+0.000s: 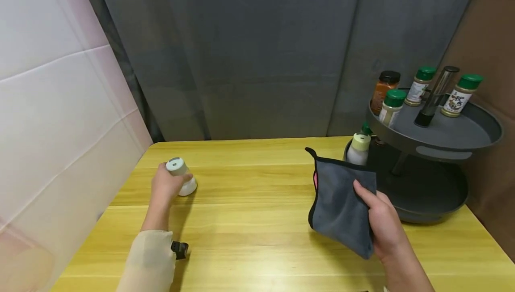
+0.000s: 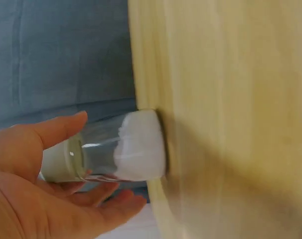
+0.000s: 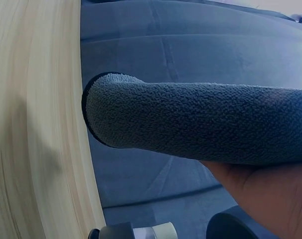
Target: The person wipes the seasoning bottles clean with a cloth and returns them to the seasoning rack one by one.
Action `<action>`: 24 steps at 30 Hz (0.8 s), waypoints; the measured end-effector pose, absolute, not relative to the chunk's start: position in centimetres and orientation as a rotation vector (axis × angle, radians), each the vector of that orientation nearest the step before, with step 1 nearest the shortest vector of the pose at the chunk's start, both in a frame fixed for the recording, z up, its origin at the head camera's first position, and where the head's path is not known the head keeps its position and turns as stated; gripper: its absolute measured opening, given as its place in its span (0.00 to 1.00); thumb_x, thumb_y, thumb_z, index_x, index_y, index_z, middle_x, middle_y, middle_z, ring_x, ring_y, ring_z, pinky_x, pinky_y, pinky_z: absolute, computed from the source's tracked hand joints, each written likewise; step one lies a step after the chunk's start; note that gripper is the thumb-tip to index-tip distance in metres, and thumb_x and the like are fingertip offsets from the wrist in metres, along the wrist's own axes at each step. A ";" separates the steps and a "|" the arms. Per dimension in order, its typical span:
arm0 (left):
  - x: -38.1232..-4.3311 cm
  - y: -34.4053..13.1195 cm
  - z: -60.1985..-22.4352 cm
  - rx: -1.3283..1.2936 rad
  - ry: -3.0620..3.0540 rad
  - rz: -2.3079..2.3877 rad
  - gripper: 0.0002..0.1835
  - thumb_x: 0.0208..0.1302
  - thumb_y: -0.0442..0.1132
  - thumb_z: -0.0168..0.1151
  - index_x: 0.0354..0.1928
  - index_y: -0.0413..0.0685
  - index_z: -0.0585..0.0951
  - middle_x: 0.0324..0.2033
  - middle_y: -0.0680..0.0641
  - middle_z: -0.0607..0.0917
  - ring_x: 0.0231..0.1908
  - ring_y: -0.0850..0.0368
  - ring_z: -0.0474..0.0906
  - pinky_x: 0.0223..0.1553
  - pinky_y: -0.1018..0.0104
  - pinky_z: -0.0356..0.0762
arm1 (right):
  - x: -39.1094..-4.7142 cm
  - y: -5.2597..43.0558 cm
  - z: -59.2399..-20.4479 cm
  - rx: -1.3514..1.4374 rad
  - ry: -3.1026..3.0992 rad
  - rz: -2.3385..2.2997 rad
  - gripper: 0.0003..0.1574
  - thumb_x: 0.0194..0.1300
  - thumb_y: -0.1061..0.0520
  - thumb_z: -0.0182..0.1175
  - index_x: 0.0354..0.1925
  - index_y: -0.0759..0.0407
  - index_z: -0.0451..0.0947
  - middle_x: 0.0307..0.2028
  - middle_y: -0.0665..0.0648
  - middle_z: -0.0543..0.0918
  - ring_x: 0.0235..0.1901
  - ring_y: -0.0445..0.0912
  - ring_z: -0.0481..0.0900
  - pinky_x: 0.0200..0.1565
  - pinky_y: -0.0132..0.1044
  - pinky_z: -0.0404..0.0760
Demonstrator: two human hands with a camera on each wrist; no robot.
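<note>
On the left of the wooden table, my left hand [image 1: 166, 184] has its thumb and fingers around the upper part of a seasoning jar [image 1: 188, 188]. The clear jar [image 2: 136, 147] has a pale lid and white powder inside, and its base stands on the table; how firmly my fingers press is unclear. My right hand [image 1: 384, 220] grips a grey cloth [image 1: 342, 202] with black edging and a small loop, thumb on top. The cloth [image 3: 191, 122] hangs above the table, showing a bit of pink at its left edge. My other right fingers are hidden behind it.
A dark two-tier turntable [image 1: 426, 213] stands at the right, close to my right hand. Green-capped spice bottles [image 1: 458, 99], a black-capped orange jar [image 1: 384, 88] and a grinder [image 1: 436, 97] stand on top. A pale-capped bottle [image 1: 358, 151] sits below. Grey curtain [image 1: 249, 59] borders the back.
</note>
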State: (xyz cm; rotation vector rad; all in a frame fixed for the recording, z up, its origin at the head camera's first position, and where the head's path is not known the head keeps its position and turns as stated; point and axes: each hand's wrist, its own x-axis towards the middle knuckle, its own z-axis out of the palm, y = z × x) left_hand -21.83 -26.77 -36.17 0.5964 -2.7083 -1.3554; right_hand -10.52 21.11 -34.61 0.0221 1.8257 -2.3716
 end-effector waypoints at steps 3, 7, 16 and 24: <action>-21.7 -27.1 -36.5 0.571 -2.730 -1.356 0.47 0.74 0.45 0.65 0.81 0.28 0.51 0.73 0.22 0.66 0.72 0.24 0.66 0.73 0.32 0.67 | -10.6 21.0 -34.5 0.009 1.823 -2.369 0.20 0.87 0.40 0.43 0.61 0.42 0.76 0.51 0.42 0.86 0.49 0.39 0.87 0.53 0.37 0.88; -21.7 -27.1 -36.8 0.555 -2.713 -1.367 0.45 0.75 0.46 0.66 0.80 0.28 0.54 0.73 0.22 0.67 0.72 0.24 0.66 0.72 0.31 0.68 | -10.6 20.7 -34.5 -0.014 1.816 -2.360 0.20 0.87 0.40 0.43 0.62 0.43 0.76 0.51 0.42 0.86 0.48 0.38 0.87 0.53 0.37 0.88; -20.9 -26.8 -36.8 0.537 -2.643 -1.362 0.45 0.72 0.48 0.69 0.81 0.36 0.59 0.75 0.27 0.68 0.74 0.26 0.67 0.72 0.32 0.68 | -10.7 20.1 -34.4 0.013 1.829 -2.324 0.24 0.87 0.38 0.42 0.67 0.48 0.70 0.52 0.42 0.84 0.49 0.38 0.86 0.54 0.36 0.87; -18.4 -22.3 -33.9 0.328 -2.472 -1.403 0.36 0.65 0.56 0.75 0.72 0.57 0.74 0.68 0.39 0.78 0.64 0.37 0.78 0.61 0.36 0.79 | -10.5 19.8 -34.4 0.017 1.869 -2.319 0.30 0.87 0.39 0.41 0.74 0.53 0.63 0.54 0.39 0.83 0.52 0.37 0.85 0.56 0.35 0.86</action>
